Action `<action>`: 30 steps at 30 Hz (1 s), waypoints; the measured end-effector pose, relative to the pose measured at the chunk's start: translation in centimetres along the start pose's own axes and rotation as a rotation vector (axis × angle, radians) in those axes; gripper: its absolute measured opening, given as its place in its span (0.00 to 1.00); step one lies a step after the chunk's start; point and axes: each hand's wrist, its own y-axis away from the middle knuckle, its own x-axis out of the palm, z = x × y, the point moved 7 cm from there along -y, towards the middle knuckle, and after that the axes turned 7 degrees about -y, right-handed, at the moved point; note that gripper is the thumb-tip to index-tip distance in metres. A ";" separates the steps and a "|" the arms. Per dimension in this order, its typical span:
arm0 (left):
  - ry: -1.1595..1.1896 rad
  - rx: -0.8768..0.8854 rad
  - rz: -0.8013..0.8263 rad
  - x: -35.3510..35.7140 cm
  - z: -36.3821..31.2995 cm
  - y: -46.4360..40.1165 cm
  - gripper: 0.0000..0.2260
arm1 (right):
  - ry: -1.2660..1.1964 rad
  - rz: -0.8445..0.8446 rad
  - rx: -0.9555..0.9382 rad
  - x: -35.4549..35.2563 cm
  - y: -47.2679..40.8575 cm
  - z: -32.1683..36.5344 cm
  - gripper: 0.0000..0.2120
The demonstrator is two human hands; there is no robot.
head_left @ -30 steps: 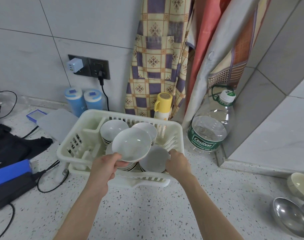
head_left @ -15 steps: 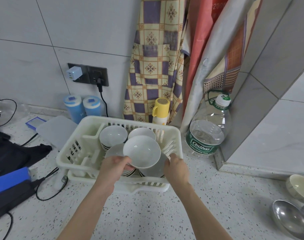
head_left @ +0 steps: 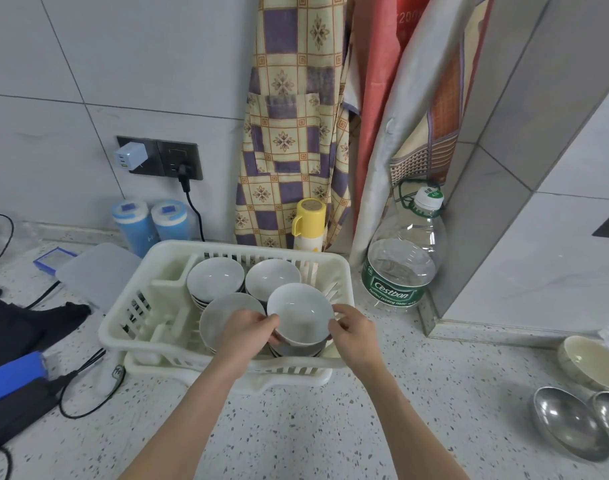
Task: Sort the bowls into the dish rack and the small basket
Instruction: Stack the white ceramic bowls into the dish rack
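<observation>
I see a speckled bench (head_left: 296, 427) carrying the white dish rack (head_left: 129, 327), a water bottle (head_left: 400, 271), two blue canisters (head_left: 150, 223), a yellow flask (head_left: 308, 223), metal ladles (head_left: 569, 420) and black cables (head_left: 88, 386).

On the bench (head_left: 296, 427) we list: a water bottle (head_left: 405, 258), a yellow flask (head_left: 309, 225), two blue canisters (head_left: 150, 221), two metal ladles (head_left: 573, 424), and a wall charger (head_left: 131, 156).

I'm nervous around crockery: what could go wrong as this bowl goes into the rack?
Both hands, left hand and right hand, hold the white bowl only by its rim, so it might slip. It hangs tilted over stacked bowls; dropped, it could chip them. The dish rack looks crowded.
</observation>
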 end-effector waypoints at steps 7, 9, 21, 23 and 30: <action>-0.156 0.131 -0.078 0.6 -1.5 0.1 0.07 | -0.077 -0.089 0.094 -0.7 -0.4 -1.1 0.15; -0.238 0.169 -0.100 0.6 -1.6 -0.1 0.10 | -0.044 -0.099 0.072 -0.5 -0.4 -0.9 0.16; -0.540 0.267 -0.158 1.0 -1.5 -0.8 0.05 | 0.137 -0.032 0.036 0.2 -0.5 -0.6 0.11; -0.565 0.261 -0.150 1.1 -1.3 -0.8 0.04 | 0.133 -0.021 0.039 0.3 -0.5 -0.6 0.10; -0.666 0.267 -0.130 1.5 -0.9 -1.2 0.05 | 0.198 -0.001 0.021 0.6 -0.5 -0.2 0.12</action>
